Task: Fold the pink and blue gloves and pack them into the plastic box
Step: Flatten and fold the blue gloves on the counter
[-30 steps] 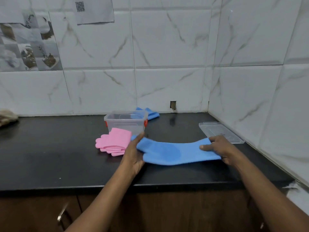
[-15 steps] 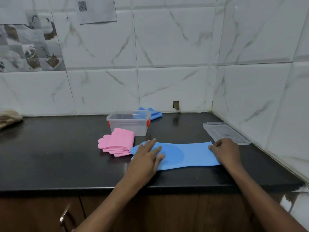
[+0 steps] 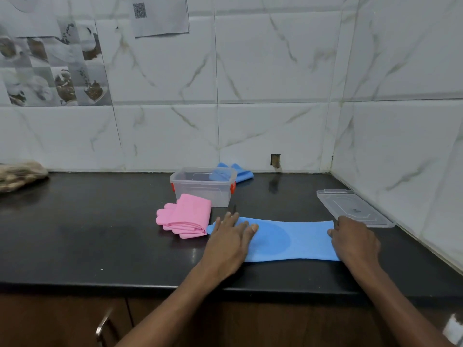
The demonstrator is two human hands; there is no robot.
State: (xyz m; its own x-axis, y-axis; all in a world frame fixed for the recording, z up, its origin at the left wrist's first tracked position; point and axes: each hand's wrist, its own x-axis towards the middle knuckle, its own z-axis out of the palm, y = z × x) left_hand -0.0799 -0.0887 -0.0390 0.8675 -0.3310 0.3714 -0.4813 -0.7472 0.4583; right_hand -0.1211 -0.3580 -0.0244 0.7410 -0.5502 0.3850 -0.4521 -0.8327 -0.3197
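A blue glove (image 3: 288,240) lies flat and stretched out on the black counter (image 3: 100,236). My left hand (image 3: 229,244) rests flat on its finger end, fingers spread. My right hand (image 3: 354,241) presses on its cuff end with fingers curled at the edge. Folded pink gloves (image 3: 186,216) sit just left of the blue glove, in front of the clear plastic box (image 3: 203,187), which stands open with red clips. A second blue glove (image 3: 240,171) lies behind the box by the wall.
The box's clear lid (image 3: 350,206) lies at the right near the corner wall. A brownish cloth (image 3: 20,172) sits at the far left by the wall. Cabinet doors with a metal handle (image 3: 102,326) are below the counter edge.
The blue glove was lifted off the counter a second ago; now it lies flat. My left hand has gone from gripping its end to pressing down on it with fingers spread.
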